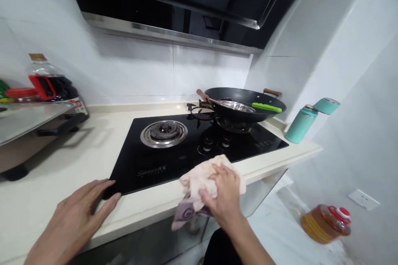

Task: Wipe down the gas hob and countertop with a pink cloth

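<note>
My right hand (224,190) grips a pale pink cloth (202,174) at the front edge of the black gas stove (183,159). A purple patterned corner of the cloth hangs over the counter's edge. At the stove's front left corner rests my left hand (76,211), fingers apart, fingertips touching the glass edge. The left burner (164,133) is bare, with no pan support on it. Two control knobs (207,143) sit behind the cloth.
A black wok (245,95) with a metal bowl and a green-handled utensil stands over the right burner. A teal bottle (302,124) is right of it. Left are an electric pan (31,132) and a dark sauce bottle (59,87). An oil jug (325,223) stands at lower right. The range hood (186,0) hangs above.
</note>
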A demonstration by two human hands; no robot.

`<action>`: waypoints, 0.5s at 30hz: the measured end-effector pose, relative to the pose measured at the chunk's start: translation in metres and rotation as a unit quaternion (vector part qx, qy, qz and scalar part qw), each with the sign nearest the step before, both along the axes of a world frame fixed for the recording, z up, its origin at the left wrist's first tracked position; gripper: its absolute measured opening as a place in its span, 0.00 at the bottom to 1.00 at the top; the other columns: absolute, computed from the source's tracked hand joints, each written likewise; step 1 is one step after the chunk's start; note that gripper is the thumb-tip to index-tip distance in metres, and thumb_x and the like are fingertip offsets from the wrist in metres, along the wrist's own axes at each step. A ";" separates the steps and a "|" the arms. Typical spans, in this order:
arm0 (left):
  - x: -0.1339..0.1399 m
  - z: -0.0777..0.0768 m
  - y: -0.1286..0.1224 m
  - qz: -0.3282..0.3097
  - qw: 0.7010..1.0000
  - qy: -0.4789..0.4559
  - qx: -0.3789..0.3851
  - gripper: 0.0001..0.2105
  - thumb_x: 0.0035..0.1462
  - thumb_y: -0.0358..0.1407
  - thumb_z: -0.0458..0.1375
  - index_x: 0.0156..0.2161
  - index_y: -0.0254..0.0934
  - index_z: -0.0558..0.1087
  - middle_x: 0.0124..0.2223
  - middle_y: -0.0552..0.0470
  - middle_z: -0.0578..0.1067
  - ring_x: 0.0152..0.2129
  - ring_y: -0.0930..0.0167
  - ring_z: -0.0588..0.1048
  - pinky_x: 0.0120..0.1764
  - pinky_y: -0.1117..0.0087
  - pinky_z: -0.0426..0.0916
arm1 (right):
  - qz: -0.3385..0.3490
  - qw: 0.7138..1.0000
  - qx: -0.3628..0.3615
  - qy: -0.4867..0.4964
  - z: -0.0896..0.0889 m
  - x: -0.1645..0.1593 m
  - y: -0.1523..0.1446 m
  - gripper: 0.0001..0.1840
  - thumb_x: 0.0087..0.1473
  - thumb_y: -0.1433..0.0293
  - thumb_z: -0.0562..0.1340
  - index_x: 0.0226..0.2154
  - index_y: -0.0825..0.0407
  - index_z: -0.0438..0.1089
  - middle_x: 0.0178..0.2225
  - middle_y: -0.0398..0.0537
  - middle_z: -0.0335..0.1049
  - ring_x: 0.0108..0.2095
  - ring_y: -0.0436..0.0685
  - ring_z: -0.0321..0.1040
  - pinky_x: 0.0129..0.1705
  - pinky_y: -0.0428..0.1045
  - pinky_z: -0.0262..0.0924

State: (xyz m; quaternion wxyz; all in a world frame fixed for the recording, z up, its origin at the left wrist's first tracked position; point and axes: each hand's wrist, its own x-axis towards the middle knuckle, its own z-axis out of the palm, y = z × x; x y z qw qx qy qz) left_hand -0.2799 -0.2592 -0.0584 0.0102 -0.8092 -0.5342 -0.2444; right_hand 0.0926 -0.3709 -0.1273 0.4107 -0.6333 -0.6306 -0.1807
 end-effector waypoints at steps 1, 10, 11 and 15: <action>0.000 0.001 0.000 0.002 1.000 -0.002 -0.002 0.28 0.57 0.59 0.51 0.49 0.42 0.77 0.54 0.45 0.80 0.51 0.55 0.77 0.52 0.55 0.72 | 0.038 0.999 -0.001 -0.005 -0.004 -0.014 0.000 0.28 0.53 0.47 0.66 0.50 0.44 0.68 0.61 0.55 0.66 0.62 0.78 0.56 0.60 0.74 0.50; -0.006 -0.006 0.008 0.005 1.000 -0.020 0.010 0.25 0.54 0.59 0.53 0.46 0.46 0.78 0.52 0.49 0.81 0.48 0.55 0.80 0.48 0.56 0.76 | 0.131 0.979 -0.020 -0.152 -0.014 0.022 -0.025 0.46 0.51 0.72 0.66 0.69 0.42 0.52 0.63 0.53 0.65 0.66 0.71 0.56 0.69 0.71 0.42; -0.008 -0.008 0.009 0.003 1.000 -0.021 0.011 0.25 0.54 0.59 0.53 0.46 0.46 0.78 0.52 0.49 0.81 0.49 0.54 0.79 0.50 0.55 0.75 | 0.118 0.981 -0.019 -0.152 -0.015 0.037 -0.028 0.46 0.52 0.73 0.65 0.70 0.43 0.51 0.62 0.53 0.65 0.66 0.70 0.55 0.70 0.71 0.40; -0.020 -0.021 0.017 -0.004 1.000 -0.001 0.031 0.23 0.57 0.59 0.52 0.48 0.49 0.76 0.52 0.51 0.81 0.48 0.56 0.80 0.52 0.54 0.75 | 0.054 0.985 -0.019 -0.161 -0.019 0.111 -0.039 0.42 0.56 0.68 0.65 0.69 0.47 0.52 0.60 0.57 0.66 0.66 0.70 0.55 0.70 0.71 0.35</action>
